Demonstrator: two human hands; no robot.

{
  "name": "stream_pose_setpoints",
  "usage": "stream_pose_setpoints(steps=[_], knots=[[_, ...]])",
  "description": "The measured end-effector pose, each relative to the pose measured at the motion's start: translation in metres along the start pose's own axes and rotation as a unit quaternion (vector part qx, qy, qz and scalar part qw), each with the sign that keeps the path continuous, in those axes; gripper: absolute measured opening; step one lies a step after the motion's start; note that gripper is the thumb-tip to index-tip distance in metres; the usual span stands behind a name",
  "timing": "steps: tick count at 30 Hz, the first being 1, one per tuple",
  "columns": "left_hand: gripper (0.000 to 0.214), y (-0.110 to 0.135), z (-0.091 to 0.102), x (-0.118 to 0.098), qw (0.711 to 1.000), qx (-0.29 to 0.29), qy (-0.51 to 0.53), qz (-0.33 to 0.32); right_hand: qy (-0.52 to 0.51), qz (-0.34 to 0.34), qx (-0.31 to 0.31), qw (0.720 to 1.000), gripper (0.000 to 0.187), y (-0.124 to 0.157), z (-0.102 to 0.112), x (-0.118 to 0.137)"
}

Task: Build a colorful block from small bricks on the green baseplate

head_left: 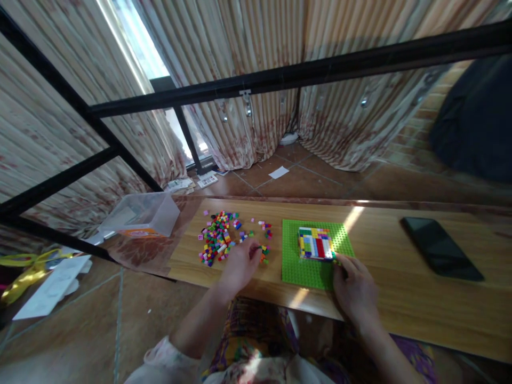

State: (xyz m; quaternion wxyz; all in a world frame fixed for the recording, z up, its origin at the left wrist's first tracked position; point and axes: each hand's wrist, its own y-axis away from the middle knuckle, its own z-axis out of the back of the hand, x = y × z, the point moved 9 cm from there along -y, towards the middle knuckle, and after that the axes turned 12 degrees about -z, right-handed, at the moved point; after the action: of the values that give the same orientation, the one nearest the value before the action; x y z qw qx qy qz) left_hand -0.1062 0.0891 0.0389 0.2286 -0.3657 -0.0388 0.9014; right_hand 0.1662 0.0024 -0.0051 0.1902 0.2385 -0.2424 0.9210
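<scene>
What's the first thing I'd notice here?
The bright green plate in the middle of the table, with a small colourful block built on it. Left of it lies a scattered pile of tiny bricks, where the left hand reaches; the right hand is at the plate's near right corner. A dark phone lies far right.

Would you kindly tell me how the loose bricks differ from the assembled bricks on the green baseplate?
The loose bricks lie scattered on the wooden table; the assembled bricks sit packed in one block on the green baseplate. The left hand touches the loose bricks; the right hand rests beside the assembled bricks. Both are small and multicoloured.
</scene>
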Motion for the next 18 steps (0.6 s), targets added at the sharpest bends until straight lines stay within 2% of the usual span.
stream_pose_setpoints(steps=[5, 9, 12, 18], knots=[[0.009, -0.030, -0.039, -0.040, 0.994, 0.033, 0.087, -0.054, -0.007, -0.005, 0.003, 1.000, 0.029, 0.000, 0.001, 0.002], [0.015, -0.041, -0.064, -0.058, 0.990, 0.059, 0.102, -0.076, -0.008, -0.004, 0.005, 1.000, 0.029, -0.001, -0.001, 0.001], [0.018, -0.043, -0.073, -0.063, 0.990, 0.061, 0.093, -0.092, -0.009, -0.005, 0.005, 1.000, 0.029, -0.002, -0.002, 0.001], [0.020, -0.043, -0.076, -0.066, 0.991, 0.056, 0.073, -0.097, -0.017, -0.007, 0.010, 1.000, 0.029, -0.002, -0.002, 0.001]])
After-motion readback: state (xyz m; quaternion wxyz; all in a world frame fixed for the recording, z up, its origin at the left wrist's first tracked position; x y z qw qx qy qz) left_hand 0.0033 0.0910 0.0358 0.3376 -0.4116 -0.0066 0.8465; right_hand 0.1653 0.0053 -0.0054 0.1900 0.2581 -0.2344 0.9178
